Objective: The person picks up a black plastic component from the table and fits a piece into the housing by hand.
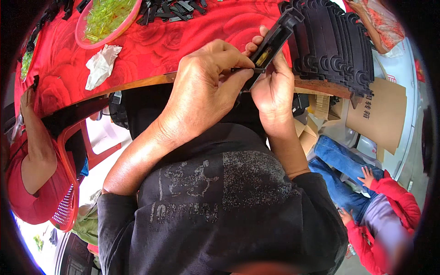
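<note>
Above the table's front edge, my right hand (274,87) is closed around a long black plastic housing (280,33), held tilted with its far end up and to the right. A yellow-green vial-like insert (262,58) shows in an opening of the housing. My left hand (206,87) pinches a thin, small black piece (259,70) between thumb and index finger, against the housing's near part. The fingers partly cover that piece, so its full shape is hidden.
On the red tablecloth (151,59) are a pink basket (81,39) of clear yellow-green tubes, a crumpled white tissue (101,66) and loose black strips (172,10). Stacked black housings (332,46) lie at right, above cardboard (378,114). Other people sit left and right.
</note>
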A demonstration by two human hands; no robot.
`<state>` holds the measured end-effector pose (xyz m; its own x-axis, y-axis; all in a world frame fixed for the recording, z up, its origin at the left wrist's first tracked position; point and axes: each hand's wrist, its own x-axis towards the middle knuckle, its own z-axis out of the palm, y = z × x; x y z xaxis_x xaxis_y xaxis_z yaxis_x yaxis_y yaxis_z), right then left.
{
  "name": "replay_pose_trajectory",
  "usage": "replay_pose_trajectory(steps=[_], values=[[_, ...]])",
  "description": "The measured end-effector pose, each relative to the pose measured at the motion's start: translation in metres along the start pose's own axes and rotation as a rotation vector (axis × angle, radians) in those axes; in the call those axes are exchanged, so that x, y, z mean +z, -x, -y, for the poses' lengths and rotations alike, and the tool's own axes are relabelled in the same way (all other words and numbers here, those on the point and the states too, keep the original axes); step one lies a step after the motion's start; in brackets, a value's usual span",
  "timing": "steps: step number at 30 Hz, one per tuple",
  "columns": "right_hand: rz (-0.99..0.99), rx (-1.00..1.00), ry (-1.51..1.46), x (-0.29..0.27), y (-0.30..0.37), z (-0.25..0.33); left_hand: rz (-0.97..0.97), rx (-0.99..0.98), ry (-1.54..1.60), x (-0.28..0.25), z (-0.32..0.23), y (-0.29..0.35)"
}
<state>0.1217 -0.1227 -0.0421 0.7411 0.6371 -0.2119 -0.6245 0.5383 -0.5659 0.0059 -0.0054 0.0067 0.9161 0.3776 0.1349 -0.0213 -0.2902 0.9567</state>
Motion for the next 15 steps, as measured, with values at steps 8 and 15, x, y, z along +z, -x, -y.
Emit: replay_pose_trajectory(steps=[8, 15], values=[[0.014, -0.028, -0.022, 0.005, 0.001, 0.003, -0.012, -0.057, -0.078, -0.002, -0.002, 0.001], [0.093, -0.012, -0.091, 0.004, -0.002, 0.005, -0.093, -0.093, 0.121, 0.009, -0.011, 0.001]])
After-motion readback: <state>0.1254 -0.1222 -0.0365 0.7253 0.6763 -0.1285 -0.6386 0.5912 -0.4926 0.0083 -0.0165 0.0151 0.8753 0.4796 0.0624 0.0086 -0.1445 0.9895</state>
